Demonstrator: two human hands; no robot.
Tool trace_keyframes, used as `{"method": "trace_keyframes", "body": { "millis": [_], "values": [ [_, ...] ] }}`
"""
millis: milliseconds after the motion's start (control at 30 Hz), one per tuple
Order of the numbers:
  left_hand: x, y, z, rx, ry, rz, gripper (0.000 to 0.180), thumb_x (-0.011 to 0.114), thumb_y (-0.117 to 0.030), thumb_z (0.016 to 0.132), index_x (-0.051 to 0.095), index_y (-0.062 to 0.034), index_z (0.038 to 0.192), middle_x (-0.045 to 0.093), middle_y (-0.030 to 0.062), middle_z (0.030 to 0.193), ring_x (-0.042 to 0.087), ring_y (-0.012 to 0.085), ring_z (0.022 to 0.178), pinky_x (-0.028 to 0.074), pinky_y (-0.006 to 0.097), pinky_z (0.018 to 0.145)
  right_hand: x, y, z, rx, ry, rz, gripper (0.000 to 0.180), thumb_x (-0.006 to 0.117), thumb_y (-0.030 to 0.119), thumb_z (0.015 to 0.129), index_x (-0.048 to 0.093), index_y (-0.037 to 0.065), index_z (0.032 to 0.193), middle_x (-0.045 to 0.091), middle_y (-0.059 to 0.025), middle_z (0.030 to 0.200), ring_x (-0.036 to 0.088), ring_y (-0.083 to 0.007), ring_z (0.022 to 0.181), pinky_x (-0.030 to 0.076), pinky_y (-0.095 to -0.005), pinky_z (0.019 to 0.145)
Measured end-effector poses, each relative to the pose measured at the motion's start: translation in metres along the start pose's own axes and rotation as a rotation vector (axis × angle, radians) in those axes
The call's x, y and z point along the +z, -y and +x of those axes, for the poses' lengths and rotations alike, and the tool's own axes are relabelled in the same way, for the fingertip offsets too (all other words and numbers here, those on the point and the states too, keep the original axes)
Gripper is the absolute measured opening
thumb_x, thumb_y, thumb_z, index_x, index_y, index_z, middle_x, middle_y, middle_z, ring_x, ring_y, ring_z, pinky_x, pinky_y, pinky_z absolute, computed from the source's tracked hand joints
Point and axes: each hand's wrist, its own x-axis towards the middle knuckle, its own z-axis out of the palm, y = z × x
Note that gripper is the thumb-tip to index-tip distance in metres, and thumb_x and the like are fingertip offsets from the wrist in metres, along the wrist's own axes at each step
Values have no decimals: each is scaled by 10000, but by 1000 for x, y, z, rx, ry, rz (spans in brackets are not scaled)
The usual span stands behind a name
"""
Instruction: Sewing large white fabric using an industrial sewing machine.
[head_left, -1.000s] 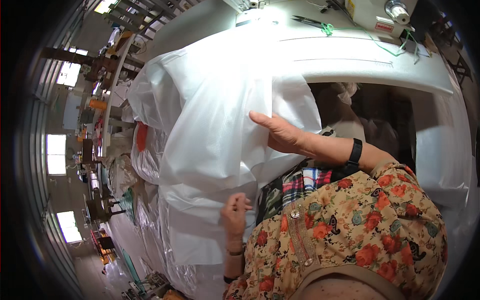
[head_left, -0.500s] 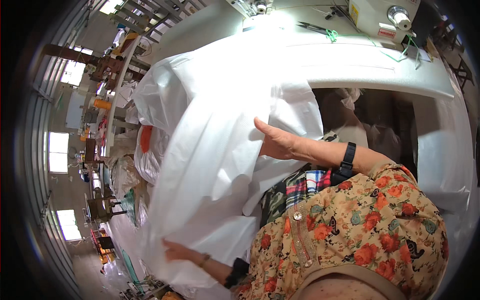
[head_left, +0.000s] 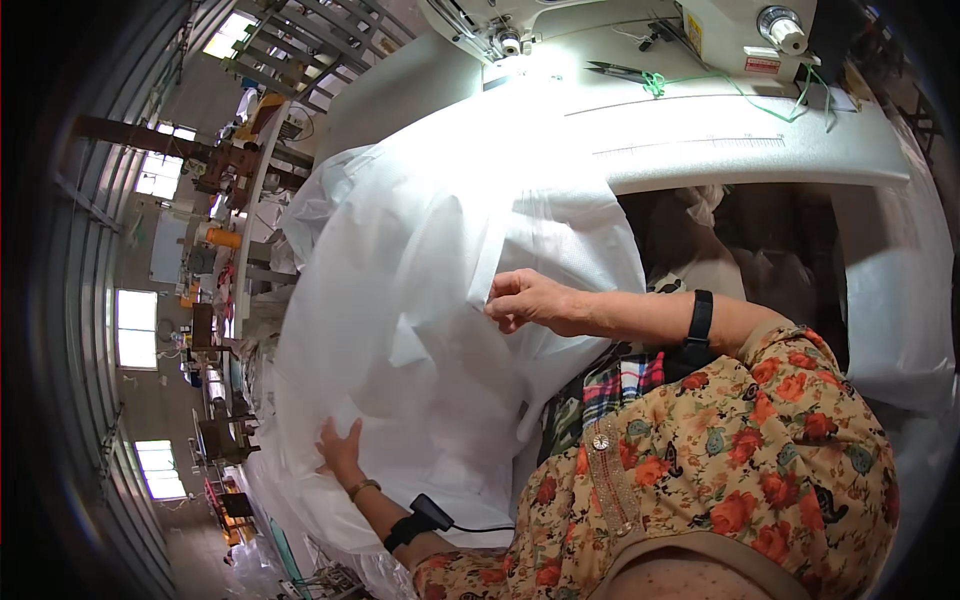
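A long workshop hall with a ribbed metal wall and bright windows curves along the left rim, with racks and further work stations receding toward the far end. Nearest the person stands a smooth white sewing table, its front edge bending across the upper right, a ruler strip printed near that edge. At the table's far edge sits a white industrial sewing machine, with a green thread and dark snips lying on the top just before it. A large sheet of thin, translucent white fabric, soft and creased, drapes from the table's front left corner down over its left edge and across the person's lap. The right hand is closed, pinching a fold of the fabric near its middle; a black band circles that forearm. The left hand lies flat with fingers spread, pressed against the fabric's lower part and gripping nothing.
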Motion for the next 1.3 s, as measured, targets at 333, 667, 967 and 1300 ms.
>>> {"method": "trace_keyframes", "body": {
  "millis": [333,667,967,1300],
  "values": [
    [20,23,3,-17,-99,56,883,643,-648,763,365,-226,1488,386,68,1523,330,312,1410,26,785,1001,-5,-22,3,-47,-357,-617,289,593,209,852,667,-62,921,651,-126,756,588,-166,714,487,-321,663],
    [27,12,23,313,-83,-1,598,625,-505,838,570,-136,1306,576,141,1306,520,336,1219,296,582,1028,33,12,-57,-150,-83,-207,303,524,237,957,577,-23,1103,630,-40,805,568,-106,754,501,-305,712],
    [-89,-172,-196,1227,-61,-813,242,682,-183,864,678,10,1010,679,155,874,683,283,841,526,361,737,58,-16,-66,-259,-100,-605,167,512,96,923,428,-20,1008,633,-198,841,636,-371,806,498,-430,704],
    [-79,-240,-200,1203,52,-570,187,702,-122,815,642,4,939,635,139,837,627,311,721,486,382,631,42,-16,-60,-502,109,-1156,340,620,114,850,513,46,1166,616,-170,996,604,-388,944,498,-462,752]
  ]
}}
